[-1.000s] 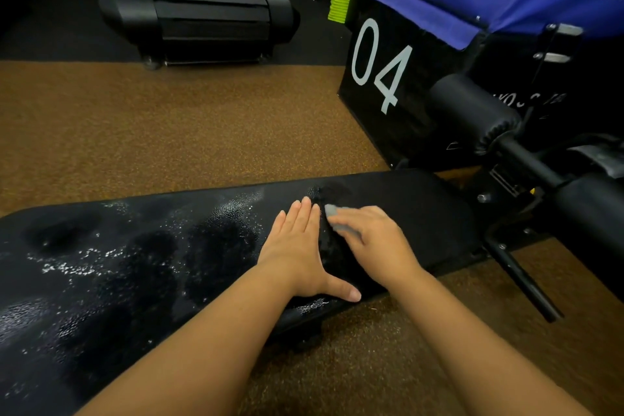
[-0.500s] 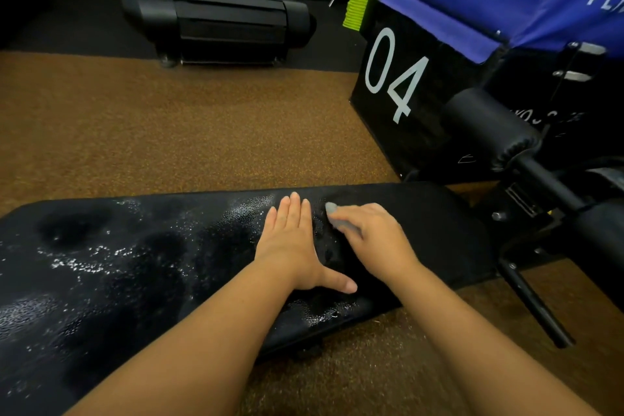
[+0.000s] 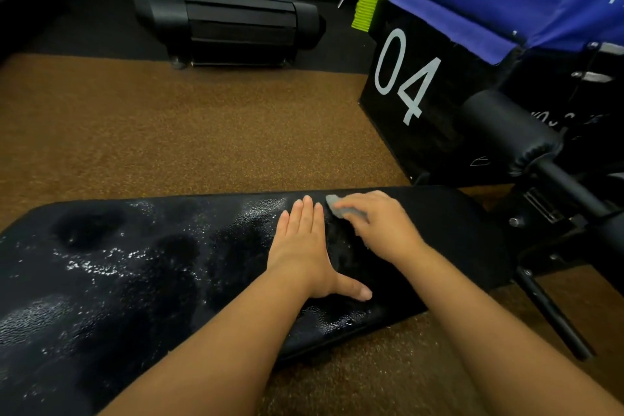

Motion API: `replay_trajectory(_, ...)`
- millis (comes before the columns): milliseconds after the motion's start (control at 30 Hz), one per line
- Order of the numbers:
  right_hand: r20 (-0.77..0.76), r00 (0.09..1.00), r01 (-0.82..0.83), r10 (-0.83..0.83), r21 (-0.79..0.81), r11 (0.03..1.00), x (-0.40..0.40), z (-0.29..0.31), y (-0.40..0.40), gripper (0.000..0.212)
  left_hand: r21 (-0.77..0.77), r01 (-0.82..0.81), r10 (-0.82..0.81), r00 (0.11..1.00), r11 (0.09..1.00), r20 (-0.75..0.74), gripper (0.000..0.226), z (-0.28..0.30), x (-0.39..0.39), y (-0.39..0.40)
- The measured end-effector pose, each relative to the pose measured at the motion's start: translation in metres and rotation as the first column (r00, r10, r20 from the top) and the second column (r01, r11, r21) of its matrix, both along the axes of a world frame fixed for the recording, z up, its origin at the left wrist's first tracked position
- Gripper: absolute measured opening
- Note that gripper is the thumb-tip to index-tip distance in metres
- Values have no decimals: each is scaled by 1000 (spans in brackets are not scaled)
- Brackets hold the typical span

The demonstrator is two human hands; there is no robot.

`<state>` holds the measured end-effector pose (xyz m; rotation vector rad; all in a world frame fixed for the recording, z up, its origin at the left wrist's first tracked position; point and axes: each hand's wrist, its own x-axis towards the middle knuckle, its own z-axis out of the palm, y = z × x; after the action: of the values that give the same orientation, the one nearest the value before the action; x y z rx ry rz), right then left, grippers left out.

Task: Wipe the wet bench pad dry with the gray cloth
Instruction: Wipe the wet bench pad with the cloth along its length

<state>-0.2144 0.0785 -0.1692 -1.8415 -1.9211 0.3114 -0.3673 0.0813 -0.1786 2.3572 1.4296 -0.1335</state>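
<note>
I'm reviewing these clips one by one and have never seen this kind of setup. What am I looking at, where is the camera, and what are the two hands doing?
There is no machine here. A person wears a wide-angle camera on the head, so the one view looks forward and down along their own bare arms. In front lies a black bench pad, speckled with water drops on its left part. The left hand rests flat on the pad, fingers straight. The right hand holds a gray cloth against the pad; only a small piece of cloth shows past the fingers. Behind, on the brown floor, stand a treadmill and a black box marked 04.
</note>
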Motion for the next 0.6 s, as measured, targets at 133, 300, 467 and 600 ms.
replay_trajectory(133,-38,968,247,-249,-43,968,20,4,11,19,-6,-2,2,1000,1000,-3,156,-1,1,0)
replay_trajectory(300,-10,999,50,-50,15,999,-23,-4,24,20,-4,-3,3,1000,1000,-8,157,0,1,0)
replay_trajectory(467,-36,999,-43,40,-78,996,3,11,8,24,-3,-4,4,1000,1000,-2,157,-2,0,0)
replay_trajectory(600,-22,993,119,-120,-38,992,11,0,14,24,-1,-2,2,1000,1000,-5,157,-1,1,0)
